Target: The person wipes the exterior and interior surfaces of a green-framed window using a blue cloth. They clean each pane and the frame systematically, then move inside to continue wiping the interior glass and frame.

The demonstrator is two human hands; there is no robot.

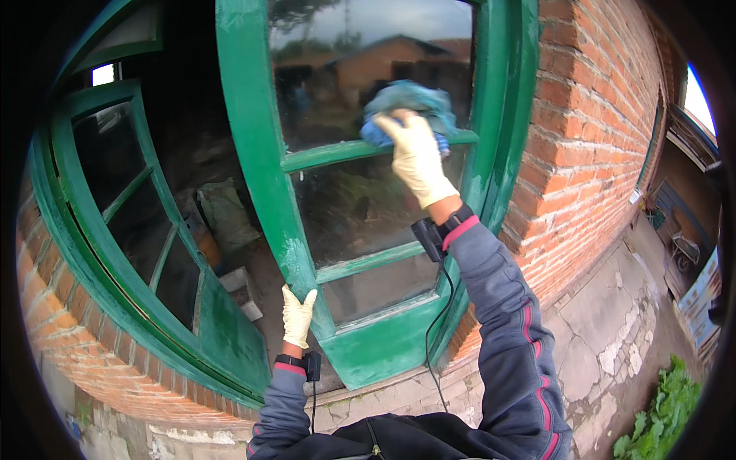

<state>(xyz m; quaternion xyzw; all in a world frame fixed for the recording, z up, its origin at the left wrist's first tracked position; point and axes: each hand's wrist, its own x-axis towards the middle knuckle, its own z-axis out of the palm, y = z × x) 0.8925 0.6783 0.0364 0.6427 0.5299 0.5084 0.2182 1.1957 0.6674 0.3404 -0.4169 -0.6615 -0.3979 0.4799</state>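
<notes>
Before me stands a green wooden door leaf [247, 115] with glass panes. My right hand [417, 161], in a pale rubber glove, presses a blue cloth [411, 106] to the upper glass pane [322, 98], by its right side. The cloth is bunched, blurred, and overlaps the green crossbar [328, 155] beneath that pane. Lower down, my left hand [298, 316], gloved alike, grips the free edge of the door leaf; some of its fingers are hidden behind the wood. The middle pane [351, 207] and the lower pane [379, 293] reflect dim shapes. Paint is worn in patches.
A second green door leaf [230, 322] stands at the left, with a pale sack [227, 213] and a box [241, 290] in the dark interior. A brick wall [598, 126] adjoins the right frame. Leafy plants [661, 408] and a wheelbarrow [685, 251] lie farther right. A cable [428, 351] hangs from my right wrist.
</notes>
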